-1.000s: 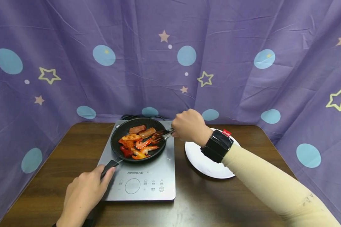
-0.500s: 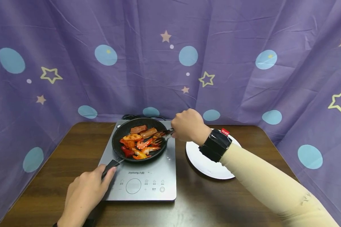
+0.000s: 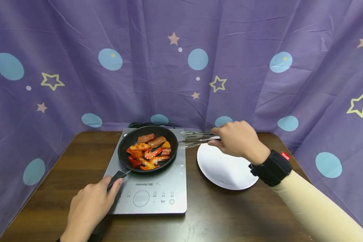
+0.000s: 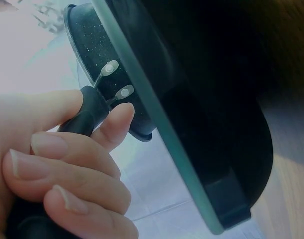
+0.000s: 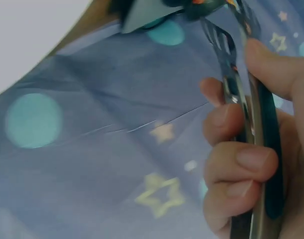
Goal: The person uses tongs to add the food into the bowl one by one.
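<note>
My left hand point(image 3: 92, 203) grips the black handle point(image 3: 116, 178) of a frying pan point(image 3: 129, 140) on a silver induction cooker point(image 3: 148, 188). In the left wrist view, curled fingers wrap the pan handle point(image 4: 87, 112). Spread over the pan are two brown meat pieces point(image 3: 157, 142), a browned yellow piece point(image 3: 140, 146), orange-red shrimp-like pieces point(image 3: 152, 153) and other small pieces. Off the pan's right rim, my right hand point(image 3: 239, 139) holds metal tongs point(image 3: 211, 136) with fork-like tips, spread apart with nothing between them. The right wrist view shows fingers curled round the tongs point(image 5: 264, 149).
A white plate point(image 3: 227, 171) lies on the brown wooden table point(image 3: 224, 215), right of the cooker and partly under my right hand. Black cable point(image 3: 136, 124) lies behind the cooker. A purple patterned curtain point(image 3: 157, 67) hangs behind the table.
My right hand has drawn the tongs out of the pan to the right, over the plate's far edge. An orange piece and a reddish piece at the pan's right now show. My left hand stays put.
</note>
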`<control>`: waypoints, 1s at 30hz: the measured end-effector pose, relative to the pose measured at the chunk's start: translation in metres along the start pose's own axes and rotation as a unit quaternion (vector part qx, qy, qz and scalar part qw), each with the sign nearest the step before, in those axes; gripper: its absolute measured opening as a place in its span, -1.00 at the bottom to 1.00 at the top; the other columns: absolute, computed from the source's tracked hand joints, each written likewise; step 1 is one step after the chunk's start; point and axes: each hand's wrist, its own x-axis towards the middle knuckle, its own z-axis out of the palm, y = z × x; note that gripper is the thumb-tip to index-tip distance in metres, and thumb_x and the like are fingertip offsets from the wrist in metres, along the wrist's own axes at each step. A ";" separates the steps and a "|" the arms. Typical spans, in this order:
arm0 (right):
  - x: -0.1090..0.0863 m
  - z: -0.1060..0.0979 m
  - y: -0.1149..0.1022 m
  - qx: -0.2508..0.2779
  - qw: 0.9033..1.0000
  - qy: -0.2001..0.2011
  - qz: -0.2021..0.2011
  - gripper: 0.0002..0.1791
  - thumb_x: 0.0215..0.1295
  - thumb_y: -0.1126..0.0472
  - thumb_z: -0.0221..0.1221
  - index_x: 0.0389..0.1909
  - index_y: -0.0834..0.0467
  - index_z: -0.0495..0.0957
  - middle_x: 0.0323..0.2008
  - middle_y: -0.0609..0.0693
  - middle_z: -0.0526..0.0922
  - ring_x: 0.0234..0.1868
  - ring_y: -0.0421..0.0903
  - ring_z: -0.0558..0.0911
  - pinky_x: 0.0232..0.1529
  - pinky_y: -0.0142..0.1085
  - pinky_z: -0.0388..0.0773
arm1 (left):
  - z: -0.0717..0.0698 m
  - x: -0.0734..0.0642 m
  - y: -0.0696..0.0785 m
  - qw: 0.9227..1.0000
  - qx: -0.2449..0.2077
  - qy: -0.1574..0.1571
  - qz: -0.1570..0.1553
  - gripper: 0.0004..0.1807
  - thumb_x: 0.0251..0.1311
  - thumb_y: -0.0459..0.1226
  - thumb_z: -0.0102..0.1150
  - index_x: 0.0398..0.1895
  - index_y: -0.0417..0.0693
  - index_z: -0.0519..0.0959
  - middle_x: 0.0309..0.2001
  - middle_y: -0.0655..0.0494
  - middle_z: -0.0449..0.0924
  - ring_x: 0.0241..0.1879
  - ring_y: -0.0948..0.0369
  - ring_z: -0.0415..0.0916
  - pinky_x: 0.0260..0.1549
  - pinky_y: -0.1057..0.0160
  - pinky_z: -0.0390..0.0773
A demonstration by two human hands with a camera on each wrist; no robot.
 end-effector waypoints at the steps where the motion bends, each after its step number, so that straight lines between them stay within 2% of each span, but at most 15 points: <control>1: -0.010 0.004 0.006 0.005 1.000 0.004 0.012 -0.67 0.38 -0.24 0.35 -0.15 -0.07 0.76 -0.58 -0.12 0.54 -0.52 0.03 0.63 -0.56 0.02 0.53 | 0.000 0.000 0.000 1.000 0.000 0.003 0.002 -0.41 0.56 0.22 0.03 -0.04 -0.14 0.65 -0.53 -0.19 0.62 -0.61 -0.11 0.57 -0.75 -0.03 0.33; 6: -0.057 0.030 0.035 0.036 0.996 0.031 0.077 -0.55 0.40 -0.25 0.31 0.09 -0.04 0.76 -0.31 -0.04 0.79 -0.38 0.09 0.75 -0.55 0.01 0.52 | -0.001 0.001 0.000 1.000 0.001 0.007 0.005 -0.43 0.56 0.22 0.03 -0.08 -0.12 0.64 -0.55 -0.17 0.60 -0.62 -0.11 0.56 -0.75 -0.03 0.31; 10: -0.091 0.052 0.048 0.067 0.989 0.038 0.129 -0.50 0.40 -0.24 0.32 0.14 0.02 0.73 -0.21 0.01 0.82 -0.36 0.12 0.76 -0.60 -0.06 0.44 | 0.000 0.001 0.000 1.000 0.000 0.002 0.003 -0.41 0.56 0.23 0.02 -0.06 -0.12 0.65 -0.53 -0.17 0.62 -0.61 -0.11 0.56 -0.74 -0.03 0.32; 15: -0.122 0.082 0.052 0.121 0.975 0.016 0.183 -0.44 0.43 -0.28 0.29 0.19 0.06 0.71 -0.10 0.09 0.82 -0.32 0.18 0.78 -0.56 -0.01 0.47 | -0.001 0.001 0.000 1.000 0.003 -0.002 -0.001 -0.41 0.56 0.23 0.01 -0.05 -0.13 0.64 -0.53 -0.18 0.62 -0.61 -0.12 0.56 -0.74 -0.04 0.32; 19: -0.136 0.104 0.049 0.147 0.968 0.008 0.205 -0.45 0.44 -0.27 0.30 0.16 0.06 0.71 -0.10 0.13 0.81 -0.29 0.22 0.77 -0.51 0.08 0.52 | -0.002 0.002 0.001 1.000 0.003 -0.015 -0.007 -0.38 0.57 0.25 -0.04 -0.03 -0.13 0.64 -0.49 -0.22 0.65 -0.58 -0.14 0.58 -0.73 -0.05 0.34; 22: -0.143 0.116 0.047 0.150 0.966 0.013 0.210 -0.48 0.43 -0.22 0.33 0.14 0.09 0.71 -0.09 0.16 0.81 -0.22 0.25 0.78 -0.41 0.16 0.57 | -0.002 0.002 0.001 1.000 0.002 -0.026 -0.011 -0.37 0.57 0.25 -0.04 0.00 -0.13 0.64 -0.46 -0.23 0.66 -0.57 -0.14 0.59 -0.73 -0.04 0.35; 25: -0.147 0.123 0.045 0.143 0.968 0.021 0.204 -0.50 0.40 -0.16 0.37 0.12 0.13 0.72 -0.10 0.17 0.81 -0.19 0.24 0.79 -0.33 0.19 0.60 | -0.002 0.002 0.001 0.999 0.003 -0.037 -0.015 -0.37 0.57 0.24 -0.02 0.04 -0.14 0.64 -0.46 -0.20 0.66 -0.59 -0.08 0.57 -0.72 -0.02 0.35; 30: -0.147 0.130 0.042 0.118 0.975 0.035 0.184 -0.54 0.33 -0.12 0.43 0.03 0.15 0.75 -0.19 0.13 0.81 -0.24 0.21 0.78 -0.32 0.16 0.60 | -0.003 0.003 0.002 0.999 0.006 -0.046 -0.020 -0.38 0.57 0.22 0.01 0.08 -0.17 0.64 -0.46 -0.19 0.67 -0.59 -0.05 0.56 -0.71 0.00 0.36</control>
